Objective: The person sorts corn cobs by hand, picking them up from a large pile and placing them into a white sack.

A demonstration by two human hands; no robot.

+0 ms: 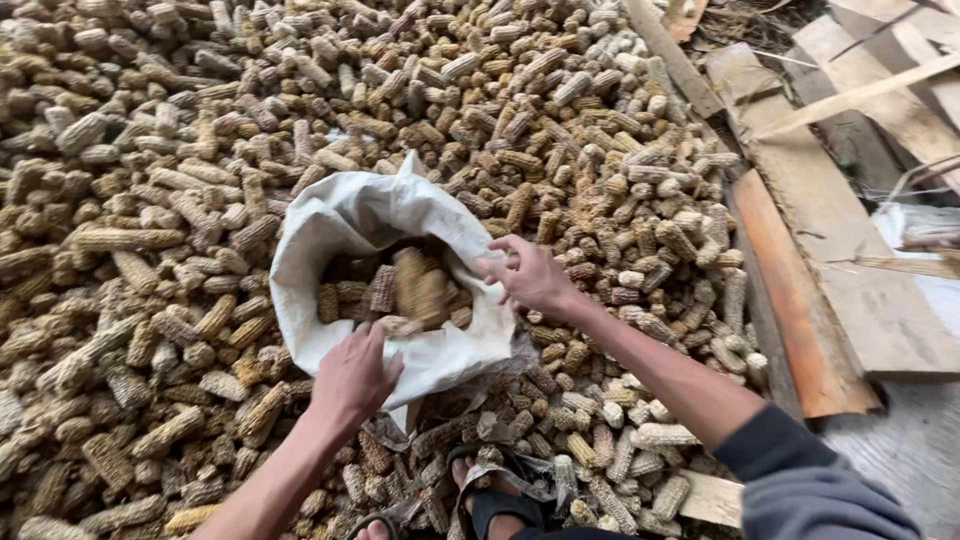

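A white woven sack stands open in the middle of a big heap of dried corn cobs. Several cobs lie inside it. My left hand grips the sack's near rim. My right hand hovers at the sack's right rim with fingers spread and nothing in it. A blurred corn cob is in the air just over the sack's mouth, left of my right hand.
Wooden planks and boards lie along the right side of the heap. My feet in dark sandals stand among cobs at the bottom. A grey sleeve covers my right upper arm.
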